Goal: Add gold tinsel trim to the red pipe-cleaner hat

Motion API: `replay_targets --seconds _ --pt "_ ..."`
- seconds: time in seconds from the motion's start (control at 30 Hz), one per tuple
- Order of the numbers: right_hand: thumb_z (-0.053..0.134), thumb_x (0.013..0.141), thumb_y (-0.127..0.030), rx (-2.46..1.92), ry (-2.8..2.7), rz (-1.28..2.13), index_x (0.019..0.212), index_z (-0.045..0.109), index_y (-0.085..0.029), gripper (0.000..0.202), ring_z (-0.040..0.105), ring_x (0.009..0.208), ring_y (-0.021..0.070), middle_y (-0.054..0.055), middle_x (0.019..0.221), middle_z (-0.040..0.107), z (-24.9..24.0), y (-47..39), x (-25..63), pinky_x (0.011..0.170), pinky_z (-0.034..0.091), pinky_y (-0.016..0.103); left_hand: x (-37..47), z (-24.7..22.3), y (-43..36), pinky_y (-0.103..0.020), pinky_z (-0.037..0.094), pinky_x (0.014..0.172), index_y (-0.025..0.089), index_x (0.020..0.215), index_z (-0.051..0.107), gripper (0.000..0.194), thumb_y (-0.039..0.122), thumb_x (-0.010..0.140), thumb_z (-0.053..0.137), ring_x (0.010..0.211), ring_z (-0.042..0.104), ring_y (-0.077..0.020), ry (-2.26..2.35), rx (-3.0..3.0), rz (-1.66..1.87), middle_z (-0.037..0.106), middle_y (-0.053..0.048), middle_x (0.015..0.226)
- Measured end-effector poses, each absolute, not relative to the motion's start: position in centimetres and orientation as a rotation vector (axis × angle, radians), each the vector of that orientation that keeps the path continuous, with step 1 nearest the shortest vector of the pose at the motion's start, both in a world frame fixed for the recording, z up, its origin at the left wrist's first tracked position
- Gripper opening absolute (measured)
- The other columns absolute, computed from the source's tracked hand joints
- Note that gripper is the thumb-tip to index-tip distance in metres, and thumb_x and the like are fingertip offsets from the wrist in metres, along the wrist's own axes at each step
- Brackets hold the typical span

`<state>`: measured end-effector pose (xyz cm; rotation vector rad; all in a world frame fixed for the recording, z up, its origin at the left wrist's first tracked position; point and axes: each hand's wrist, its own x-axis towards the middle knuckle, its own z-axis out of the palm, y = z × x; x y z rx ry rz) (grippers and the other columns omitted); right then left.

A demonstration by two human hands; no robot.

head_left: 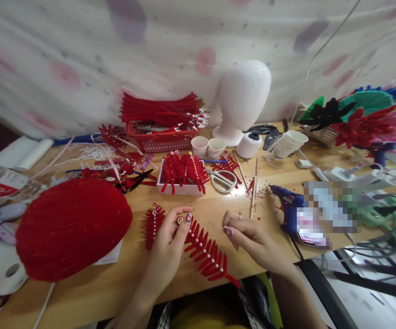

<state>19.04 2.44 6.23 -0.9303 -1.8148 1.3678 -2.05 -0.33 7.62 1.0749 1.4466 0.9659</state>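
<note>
My left hand point(170, 242) pinches the upper end of a red feather-like piece point(208, 251), near its round jewel. White beads run down the middle of this piece, and its stem points toward the table's front edge. To the right, apart from the piece, my right hand point(248, 235) has its fingers pressed together; a thin thing, too small to make out, sticks out at the fingertips. Just left of my left hand lies a second beaded red piece point(153, 224). Behind the hands a white box point(180, 188) holds several more, with scissors point(223, 181) beside it.
A big red rounded form point(72, 228) stands at the left. A blue glue gun point(287, 203) lies at the right with its cable. Farther back are a red basket point(167, 141), paper cups point(216, 147), a thread cone point(248, 146) and a white foam head point(246, 96).
</note>
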Motion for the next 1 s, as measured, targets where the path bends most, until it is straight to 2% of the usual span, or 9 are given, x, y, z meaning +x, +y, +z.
replay_targets --seconds 0.13,0.2,0.3,0.4,0.5,0.63,0.73,0.87,1.0 --pt "0.061 0.093 -0.047 -0.871 -1.244 1.564 0.057 0.054 -0.019 0.047 0.059 0.081 0.0147 0.005 0.096 0.068 5.3 2.1 17.6 0.074 0.047 0.028 -1.8 7.8 -0.3 -0.023 0.045 0.060 0.021 0.111 0.058 0.032 0.044 0.091 0.049 0.062 0.051 -0.0130 1.382 1.103 0.925 0.054 0.004 0.072" --pt "0.069 0.087 -0.051 -0.745 -0.827 1.792 0.055 0.046 -0.019 0.051 0.061 0.080 0.0135 0.002 0.089 0.069 5.2 1.9 16.7 0.075 0.051 0.026 -1.6 7.6 -0.2 -0.023 0.044 0.059 0.021 0.111 0.058 0.031 0.043 0.091 0.049 0.062 0.050 -0.0131 1.358 1.108 0.917 0.053 0.004 0.071" --pt "0.076 0.084 -0.041 -0.518 -0.322 2.042 0.058 0.035 -0.020 0.053 0.049 0.053 0.0065 -0.008 0.054 0.047 5.6 2.1 16.2 0.067 0.053 0.020 -1.5 7.1 -0.1 -0.023 0.039 0.056 0.021 0.112 0.059 0.032 0.044 0.092 0.049 0.059 0.046 -0.0126 1.333 1.118 0.886 0.050 0.005 0.067" --pt "0.068 0.092 -0.027 -0.413 -0.178 2.022 0.060 0.029 -0.021 0.051 0.023 0.040 0.0061 -0.012 0.048 0.021 6.3 2.7 17.7 0.042 0.037 0.012 -2.4 6.9 0.2 -0.023 0.041 0.059 0.021 0.117 0.054 0.035 0.045 0.092 0.051 0.061 0.048 -0.0124 1.294 1.113 0.861 0.050 0.006 0.066" --pt "0.066 0.093 -0.028 -0.477 -0.264 1.850 0.059 0.031 -0.021 0.049 0.014 0.042 0.0080 -0.011 0.053 0.016 7.2 3.2 20.5 0.037 0.024 0.016 -5.1 7.8 0.5 -0.023 0.044 0.060 0.022 0.121 0.049 0.042 0.047 0.088 0.058 0.062 0.054 -0.0127 1.310 1.128 0.879 0.058 0.005 0.072" --pt "0.074 0.085 -0.036 -0.712 -0.589 1.602 0.060 0.044 -0.020 0.043 0.011 0.044 0.0068 -0.010 0.054 0.019 7.9 3.3 23.4 0.037 0.020 0.019 -9.8 10.2 1.0 -0.025 0.046 0.059 0.023 0.102 0.052 0.037 0.049 0.080 0.066 0.064 0.060 -0.0154 1.596 1.236 1.006 0.064 0.003 0.073" --pt "0.078 0.079 -0.043 -0.933 -0.867 1.391 0.066 0.056 -0.021 0.034 0.023 0.041 0.0056 -0.008 0.053 0.035 7.1 3.2 23.9 0.037 0.021 0.019 -11.6 11.5 1.5 -0.028 0.049 0.063 0.023 0.098 0.059 0.031 0.047 0.079 0.065 0.070 0.065 -0.0191 1.753 1.392 0.906 0.068 0.000 0.078" --pt "0.076 0.080 -0.048 -1.217 -1.221 1.071 0.073 0.068 -0.022 0.028 0.057 0.056 0.0139 0.001 0.064 0.065 5.2 3.2 23.5 0.050 0.045 0.025 -10.6 10.5 2.8 -0.035 0.051 0.080 0.025 0.099 0.069 0.025 0.041 0.085 0.056 0.085 0.069 -0.0233 1.782 1.627 0.586 0.075 -0.003 0.092" --pt "0.078 0.078 -0.042 -1.283 -1.453 0.881 0.075 0.076 -0.023 0.019 0.066 0.072 0.0207 0.004 0.075 0.073 4.3 3.1 23.3 0.067 0.053 0.035 -9.0 7.7 3.7 -0.041 0.049 0.093 0.021 0.102 0.069 0.027 0.034 0.086 0.052 0.098 0.068 -0.0270 1.872 1.778 0.419 0.074 -0.009 0.105"
